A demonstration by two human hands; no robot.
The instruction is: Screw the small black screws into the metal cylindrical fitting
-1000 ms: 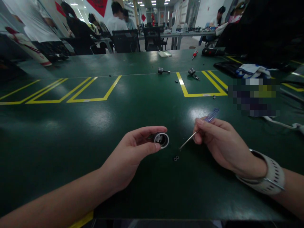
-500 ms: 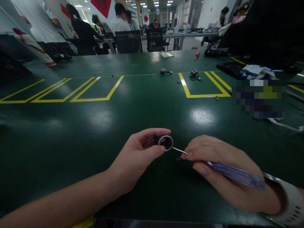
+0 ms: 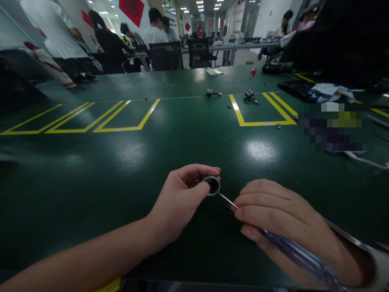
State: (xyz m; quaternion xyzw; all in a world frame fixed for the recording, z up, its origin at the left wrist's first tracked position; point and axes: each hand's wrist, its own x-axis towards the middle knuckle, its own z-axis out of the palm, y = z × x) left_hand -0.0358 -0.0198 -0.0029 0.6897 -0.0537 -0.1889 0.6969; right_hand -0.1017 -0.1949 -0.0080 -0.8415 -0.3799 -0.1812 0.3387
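My left hand point(image 3: 182, 198) is closed around a small round metal housing point(image 3: 218, 184), its hollow open end turned toward me and to the right. The thumb lies at the near rim and the fingers wrap over the top. My right hand point(image 3: 282, 227) grips a screwdriver point(image 3: 298, 251) with a clear bluish handle. Its thin shaft slants up to the left, and the tip is inside the mouth of the housing, where I cannot make out what it touches. Small dark ring-like parts point(image 3: 227, 206) lie on the table by my right fingertips, partly hidden.
Two metal parts with shafts, one left point(image 3: 212, 93) and one right point(image 3: 251, 95), lie farther back on the green table point(image 3: 182, 142). Beyond them is a red screwdriver point(image 3: 253, 72). White-and-blue gloves point(image 3: 330, 93) and a cable point(image 3: 364, 159) are at the right. Several people sit or stand behind.
My right hand has turned and dropped slightly, so the screwdriver slopes more steeply, its handle lower. The housing has tilted a little in my left hand. The view has shifted slightly.
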